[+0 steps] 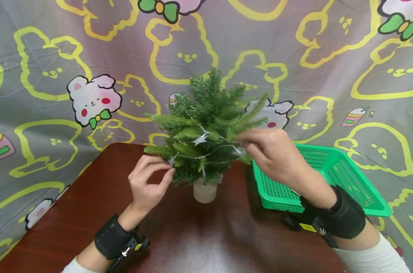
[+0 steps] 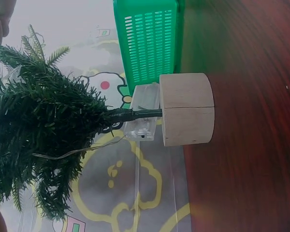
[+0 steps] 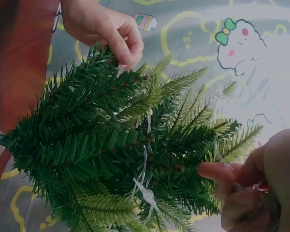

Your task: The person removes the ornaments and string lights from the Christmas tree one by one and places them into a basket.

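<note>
A small artificial Christmas tree (image 1: pixel 213 110) stands upright on a pale round wooden base (image 1: pixel 204 192). Clear string lights with star-shaped covers wind around its branches; one star (image 1: pixel 199 139) faces front. At the lower left branches, my left hand (image 1: pixel 149 184) pinches a small star of the lights between thumb and fingers. My right hand (image 1: pixel 272 151) is at the tree's right side, its fingers curled around part of the string lights, as the right wrist view also shows. Beside the trunk, a clear battery box (image 2: pixel 142 113) sits close to the base, with a wire running up into the branches.
A green plastic basket (image 1: pixel 373 204) stands on the table to the right, partly under my right forearm. The dark reddish-brown table (image 1: pixel 90 197) ends at the back against a grey cartoon-print curtain (image 1: pixel 124 49). Both wrists wear black straps with cameras.
</note>
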### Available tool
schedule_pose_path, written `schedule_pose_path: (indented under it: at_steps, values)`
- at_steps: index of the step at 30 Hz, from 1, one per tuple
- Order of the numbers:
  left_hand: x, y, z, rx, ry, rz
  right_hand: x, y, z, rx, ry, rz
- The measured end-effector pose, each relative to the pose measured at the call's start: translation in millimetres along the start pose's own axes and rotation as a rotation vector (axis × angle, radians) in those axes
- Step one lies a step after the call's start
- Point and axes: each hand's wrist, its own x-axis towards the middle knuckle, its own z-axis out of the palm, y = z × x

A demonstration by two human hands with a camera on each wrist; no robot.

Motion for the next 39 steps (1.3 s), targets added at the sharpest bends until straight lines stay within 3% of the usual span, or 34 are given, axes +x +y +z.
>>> schedule_pose_path:
  at_steps: [5, 11, 19, 30, 39]
  values:
    - [1.8, 5.2, 3.5, -0.002, 0.013, 0.064, -3.0, -3.3, 0.9, -0.058, 0.012, 0.037]
    - [2.8, 8.8, 5.8, 0.006, 0.006, 0.106, -6.9, -5.8, 2.9, -0.107, 0.051, -0.026]
    - [4.1, 12.2, 8.3, -0.006, 0.008, 0.136, -15.9, -9.7, 0.6, -0.044, 0.120, -0.074]
    - [6.1, 15.4, 9.9, -0.002, 0.000, 0.156, -14.3, -20.2, 6.7, -0.022, 0.326, -0.155]
    - [5.7, 16.8, 10.2, -0.003, -0.007, 0.174, -7.6, -26.4, 10.8, 0.001, 0.333, -0.151]
